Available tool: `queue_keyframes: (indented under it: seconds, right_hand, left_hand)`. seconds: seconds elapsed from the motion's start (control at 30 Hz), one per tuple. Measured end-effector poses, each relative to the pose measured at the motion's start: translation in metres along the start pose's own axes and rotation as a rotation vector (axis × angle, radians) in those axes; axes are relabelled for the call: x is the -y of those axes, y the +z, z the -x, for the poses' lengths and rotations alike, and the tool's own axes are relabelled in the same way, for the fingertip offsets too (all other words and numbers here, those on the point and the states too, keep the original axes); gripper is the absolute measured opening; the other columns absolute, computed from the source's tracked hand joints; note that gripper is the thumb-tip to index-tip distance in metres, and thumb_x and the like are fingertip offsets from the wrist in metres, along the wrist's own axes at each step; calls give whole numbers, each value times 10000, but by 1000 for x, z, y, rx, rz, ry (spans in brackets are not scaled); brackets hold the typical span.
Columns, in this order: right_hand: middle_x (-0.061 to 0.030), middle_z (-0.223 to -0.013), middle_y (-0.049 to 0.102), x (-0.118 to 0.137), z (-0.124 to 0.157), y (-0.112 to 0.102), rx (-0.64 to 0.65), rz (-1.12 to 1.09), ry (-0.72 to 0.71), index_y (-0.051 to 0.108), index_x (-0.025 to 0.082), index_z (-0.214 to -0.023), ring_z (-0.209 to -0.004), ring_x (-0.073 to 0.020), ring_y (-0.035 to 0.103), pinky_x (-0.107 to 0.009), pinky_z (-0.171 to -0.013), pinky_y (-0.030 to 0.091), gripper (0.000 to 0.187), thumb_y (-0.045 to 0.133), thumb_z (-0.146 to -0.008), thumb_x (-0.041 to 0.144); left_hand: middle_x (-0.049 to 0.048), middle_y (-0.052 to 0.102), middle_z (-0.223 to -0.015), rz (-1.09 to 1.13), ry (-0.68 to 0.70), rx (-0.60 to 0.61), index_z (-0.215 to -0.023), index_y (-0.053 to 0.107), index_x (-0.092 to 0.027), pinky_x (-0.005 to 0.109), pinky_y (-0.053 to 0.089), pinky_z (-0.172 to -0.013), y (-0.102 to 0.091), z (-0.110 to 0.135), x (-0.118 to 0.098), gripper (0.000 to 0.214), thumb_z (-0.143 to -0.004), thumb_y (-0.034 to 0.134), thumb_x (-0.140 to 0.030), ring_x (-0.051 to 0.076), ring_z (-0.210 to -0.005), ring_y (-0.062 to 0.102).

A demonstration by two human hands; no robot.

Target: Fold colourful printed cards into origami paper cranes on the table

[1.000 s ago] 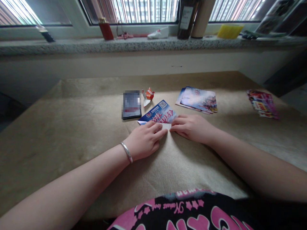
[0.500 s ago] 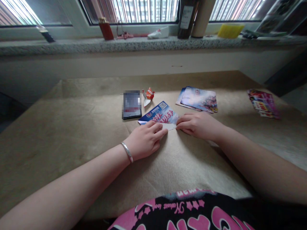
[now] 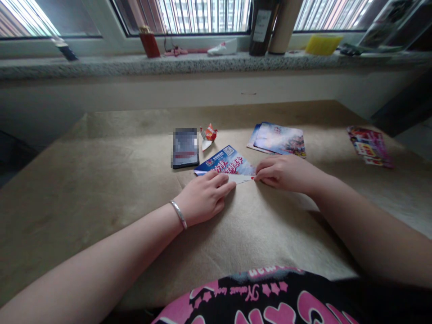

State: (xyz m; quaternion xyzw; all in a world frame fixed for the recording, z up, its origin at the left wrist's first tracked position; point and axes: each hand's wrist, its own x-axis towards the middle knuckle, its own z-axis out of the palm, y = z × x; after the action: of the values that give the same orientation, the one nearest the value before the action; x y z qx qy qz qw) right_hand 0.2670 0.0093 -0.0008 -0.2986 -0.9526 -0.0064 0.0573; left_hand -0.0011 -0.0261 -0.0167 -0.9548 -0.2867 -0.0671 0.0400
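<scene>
A blue printed leaflet (image 3: 225,163), folded along its near edge, lies in the middle of the brown felt-covered table (image 3: 111,180). My left hand (image 3: 202,198), with a silver bracelet on the wrist, rests curled on the leaflet's near left part, fingers pressing it down. My right hand (image 3: 286,173) has its fingers together and presses on the right end of the fold. A small red and white folded paper figure (image 3: 209,134) stands just beyond the leaflet.
A dark phone (image 3: 185,147) lies left of the leaflet. A stack of blue-pink leaflets (image 3: 278,140) sits to the right, and a pink leaflet (image 3: 369,146) lies near the right edge. The windowsill behind holds a red cup (image 3: 149,42), a bottle (image 3: 261,27) and a yellow object (image 3: 323,44).
My right hand has slid to the right along the leaflet's folded edge, baring more of the white fold. My left hand has stayed in place.
</scene>
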Motion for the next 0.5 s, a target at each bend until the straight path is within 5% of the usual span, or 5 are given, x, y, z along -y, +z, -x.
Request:
queue_keyframes:
  seconds: [0.5]
  right_hand:
    - [36,-931,716,-7,10,-8,32,82,50,719,292,-870,-779,-129,647,-261,-602,387,225,534,-812,179]
  left_hand:
    - [102,560,-1139,12,0,-2,-1217,515,-157,369,432,-915,-1,0,0,356,-885,404,-218,234,-1081,476]
